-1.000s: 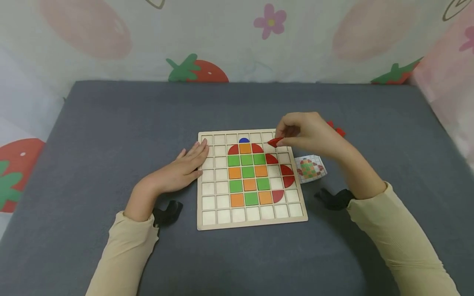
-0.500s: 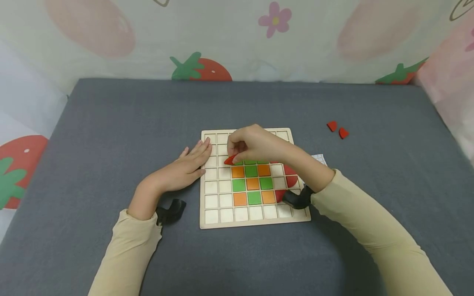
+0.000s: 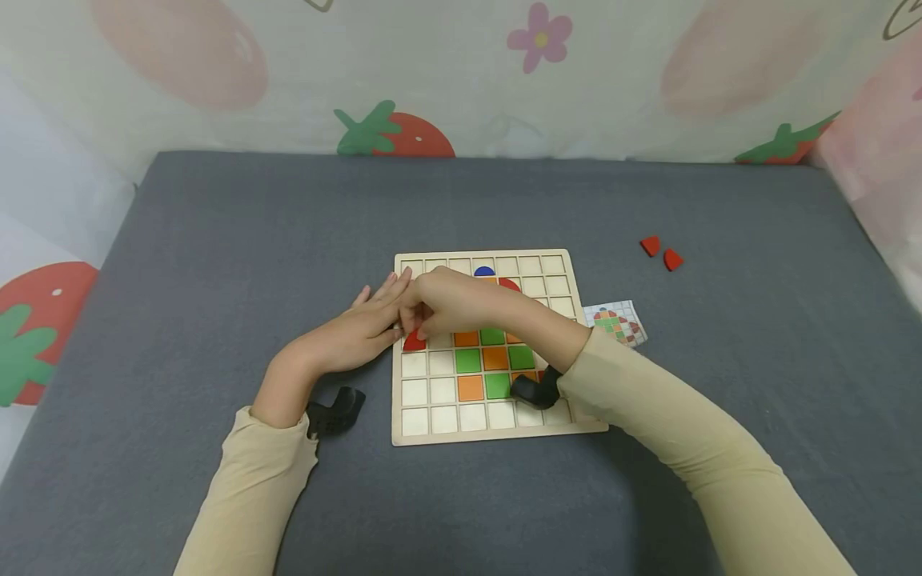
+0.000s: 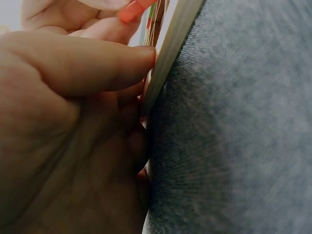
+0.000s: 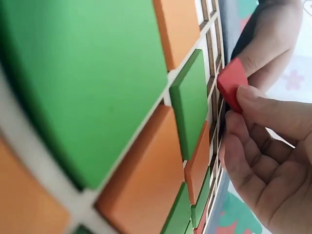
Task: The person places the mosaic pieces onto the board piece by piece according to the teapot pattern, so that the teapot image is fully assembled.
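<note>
A wooden grid board (image 3: 497, 436) lies on the dark cloth, partly filled with green and orange squares, red quarter-circles and a blue half-circle (image 3: 484, 271). My left hand (image 3: 346, 336) rests along its left edge with fingers fairly straight. Over the leftmost column, my right hand (image 3: 461, 300) pinches a red quarter-circle tile (image 3: 414, 342) between thumb and fingers, close beside the left fingertips. In the right wrist view, the red tile (image 5: 233, 83) is tilted at the grid. The left wrist view shows the left thumb (image 4: 112, 63) against the board's edge. My right forearm hides some middle cells.
Two more red tiles, one (image 3: 651, 246) beside the other (image 3: 673, 259), lie at the back right. A small picture card (image 3: 615, 322) with a coloured grid pattern sits by the board's right edge. Black wrist-worn devices, left (image 3: 336, 412) and right (image 3: 536, 390), jut from the sleeves.
My right hand has moved left across the board with the red tile, from the upper right to the leftmost column. The left hand has stayed on the board's edge.
</note>
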A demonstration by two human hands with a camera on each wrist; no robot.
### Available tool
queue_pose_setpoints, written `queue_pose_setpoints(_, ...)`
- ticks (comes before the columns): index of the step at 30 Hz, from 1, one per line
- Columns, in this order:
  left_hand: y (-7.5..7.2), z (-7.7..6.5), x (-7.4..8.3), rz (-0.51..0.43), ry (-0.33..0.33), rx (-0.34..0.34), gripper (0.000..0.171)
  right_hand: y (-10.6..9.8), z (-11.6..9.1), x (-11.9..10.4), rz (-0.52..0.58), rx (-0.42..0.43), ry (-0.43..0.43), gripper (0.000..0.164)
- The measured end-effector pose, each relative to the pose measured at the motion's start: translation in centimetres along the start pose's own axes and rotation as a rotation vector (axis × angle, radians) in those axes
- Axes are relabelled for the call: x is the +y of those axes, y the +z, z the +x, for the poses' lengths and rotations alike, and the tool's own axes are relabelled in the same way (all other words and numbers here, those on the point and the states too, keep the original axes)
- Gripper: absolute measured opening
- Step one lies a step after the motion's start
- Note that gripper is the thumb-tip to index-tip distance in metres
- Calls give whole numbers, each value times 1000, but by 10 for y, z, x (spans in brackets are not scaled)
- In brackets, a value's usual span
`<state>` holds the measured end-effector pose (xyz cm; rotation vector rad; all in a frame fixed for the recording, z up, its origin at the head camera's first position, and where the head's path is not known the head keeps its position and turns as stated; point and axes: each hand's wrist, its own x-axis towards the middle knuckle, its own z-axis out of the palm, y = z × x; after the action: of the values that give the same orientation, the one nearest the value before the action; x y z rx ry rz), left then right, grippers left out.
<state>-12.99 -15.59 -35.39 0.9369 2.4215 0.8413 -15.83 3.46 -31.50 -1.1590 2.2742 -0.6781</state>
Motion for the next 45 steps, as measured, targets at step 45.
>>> queue_pose_setpoints(45, 3, -7, 0, 46, -33, -7, 62, -53, -130, 68, 50, 334, 303, 8)
